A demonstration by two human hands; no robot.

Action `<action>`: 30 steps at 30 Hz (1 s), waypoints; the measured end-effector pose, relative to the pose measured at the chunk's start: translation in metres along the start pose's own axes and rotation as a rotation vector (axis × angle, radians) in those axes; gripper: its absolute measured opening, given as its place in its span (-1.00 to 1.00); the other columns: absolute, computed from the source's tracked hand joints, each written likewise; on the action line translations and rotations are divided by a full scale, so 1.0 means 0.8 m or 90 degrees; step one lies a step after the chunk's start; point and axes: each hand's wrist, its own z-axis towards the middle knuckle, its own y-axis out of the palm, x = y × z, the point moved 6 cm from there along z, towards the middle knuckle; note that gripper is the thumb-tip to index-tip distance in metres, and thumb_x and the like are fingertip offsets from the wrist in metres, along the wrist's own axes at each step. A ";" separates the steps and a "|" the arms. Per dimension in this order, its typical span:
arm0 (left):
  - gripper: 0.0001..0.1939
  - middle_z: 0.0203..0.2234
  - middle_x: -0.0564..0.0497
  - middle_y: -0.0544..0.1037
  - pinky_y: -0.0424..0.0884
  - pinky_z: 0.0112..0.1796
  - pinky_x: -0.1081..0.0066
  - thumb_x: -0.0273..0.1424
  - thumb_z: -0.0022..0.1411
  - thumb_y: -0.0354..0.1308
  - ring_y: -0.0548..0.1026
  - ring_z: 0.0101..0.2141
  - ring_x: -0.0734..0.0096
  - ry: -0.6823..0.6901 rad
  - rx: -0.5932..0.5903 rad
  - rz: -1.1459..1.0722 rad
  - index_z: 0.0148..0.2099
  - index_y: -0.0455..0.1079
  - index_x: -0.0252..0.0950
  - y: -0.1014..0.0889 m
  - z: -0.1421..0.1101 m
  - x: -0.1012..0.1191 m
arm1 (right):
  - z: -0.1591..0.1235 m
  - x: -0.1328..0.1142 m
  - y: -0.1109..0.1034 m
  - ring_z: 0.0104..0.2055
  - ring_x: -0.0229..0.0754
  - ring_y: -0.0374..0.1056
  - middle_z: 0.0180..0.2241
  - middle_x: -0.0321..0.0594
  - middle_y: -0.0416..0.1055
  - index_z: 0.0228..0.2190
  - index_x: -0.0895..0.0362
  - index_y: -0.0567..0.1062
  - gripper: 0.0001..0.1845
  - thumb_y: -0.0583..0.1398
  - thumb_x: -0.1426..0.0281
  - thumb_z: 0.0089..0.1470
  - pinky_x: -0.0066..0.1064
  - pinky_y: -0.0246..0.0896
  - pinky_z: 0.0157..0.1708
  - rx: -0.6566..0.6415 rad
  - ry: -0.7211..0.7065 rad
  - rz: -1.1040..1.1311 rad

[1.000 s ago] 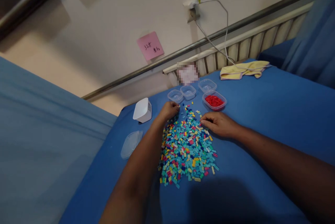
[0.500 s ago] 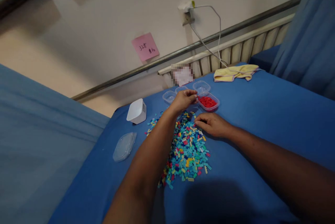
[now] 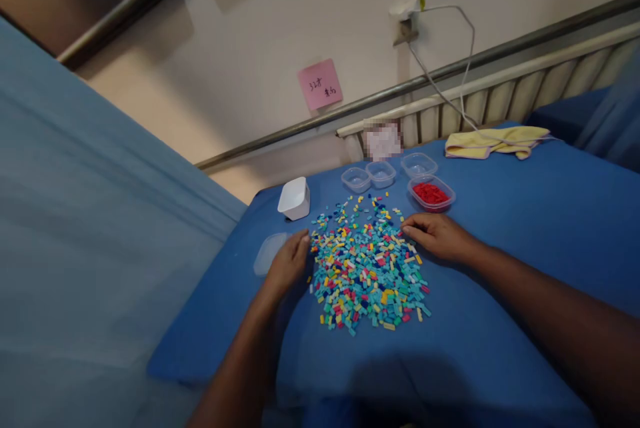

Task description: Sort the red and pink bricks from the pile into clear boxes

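A spread pile of small plastic bricks (image 3: 373, 268), mostly turquoise with yellow, pink, navy and cream, lies on the blue-covered surface. My left hand (image 3: 289, 260) is at the pile's left edge, fingers loosely stretched out, with nothing seen in them. On the opposite edge, my right hand (image 3: 436, 236) rests with thumb and fingertips together by the bricks; whatever they pinch is too small to make out. Just beyond it stands a clear tub (image 3: 453, 199) holding red bricks (image 3: 431, 194). Partly behind my left hand lies a clear plastic lid (image 3: 268, 253).
Beyond the pile stand several clear tubs, including a left one (image 3: 357, 180), a middle one (image 3: 381, 175) and a right one (image 3: 419, 165). A white box (image 3: 294, 200) is at the back left. A yellow cloth (image 3: 495, 143) and white cable (image 3: 440, 91) are at the back right.
My left hand has moved from beside the red-brick tub back to the left edge of the pile, uncovering the bricks. My right hand has stayed at the right edge. The view has shifted left.
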 end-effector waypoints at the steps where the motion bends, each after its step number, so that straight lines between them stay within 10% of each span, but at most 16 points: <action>1: -0.41 0.43 -0.10 0.40 0.20 0.46 0.10 -0.10 0.53 -0.03 0.34 0.43 0.04 -0.001 -0.024 0.034 0.43 0.42 -0.22 0.005 -0.018 -0.008 | -0.001 0.002 0.001 -0.26 -0.08 0.53 -0.27 -0.22 0.66 -0.23 0.07 0.67 -0.68 0.18 0.18 0.38 -0.28 0.35 -0.22 -0.001 -0.001 -0.002; 6: -0.12 0.60 -0.24 -0.08 -0.13 0.54 0.07 0.09 0.55 -0.18 -0.09 0.58 0.03 0.020 -0.142 0.129 0.64 0.02 -0.42 0.048 -0.085 0.010 | -0.009 0.000 0.000 -0.23 -0.03 0.56 -0.24 -0.17 0.68 -0.17 0.08 0.69 -0.63 0.17 0.12 0.40 -0.24 0.43 -0.19 0.003 -0.011 -0.044; 12: 0.03 0.61 -0.29 -0.21 -0.15 0.53 -0.09 0.27 0.53 -0.28 -0.23 0.59 -0.09 0.129 -0.208 0.167 0.65 -0.08 -0.43 0.111 -0.119 0.105 | -0.027 -0.038 0.004 0.20 0.15 0.53 0.15 0.00 0.62 0.11 0.07 0.67 -0.44 0.10 -0.02 0.47 0.04 0.41 0.25 -0.054 -0.088 -0.123; 18: -0.01 0.61 -0.35 -0.16 -0.14 0.53 -0.08 0.21 0.55 -0.28 -0.19 0.59 -0.12 0.172 -0.159 0.227 0.64 -0.06 -0.49 0.145 -0.096 0.143 | -0.064 -0.052 0.049 0.59 0.23 0.02 0.55 -0.02 0.11 0.51 -0.01 0.27 -0.17 0.12 -0.13 0.42 0.27 -0.05 0.53 -0.251 -0.135 -0.216; 23: -0.12 0.62 -0.25 -0.19 -0.13 0.52 -0.06 0.08 0.60 -0.36 -0.22 0.59 -0.02 0.155 -0.194 0.249 0.65 -0.09 -0.45 0.149 -0.066 0.138 | -0.085 -0.057 0.070 0.63 0.27 -0.15 0.61 -0.03 -0.15 0.60 -0.06 -0.10 0.07 0.20 -0.18 0.35 0.30 -0.17 0.54 -0.261 -0.178 -0.276; 30: -0.14 0.63 -0.17 -0.20 -0.19 0.53 -0.11 0.06 0.60 -0.39 -0.20 0.59 -0.01 0.127 -0.188 0.260 0.66 -0.09 -0.42 0.143 -0.016 0.119 | -0.093 -0.076 0.093 0.63 0.28 -0.19 0.62 -0.06 -0.16 0.58 -0.11 0.03 -0.03 0.19 -0.16 0.37 0.35 -0.18 0.53 -0.251 -0.250 -0.363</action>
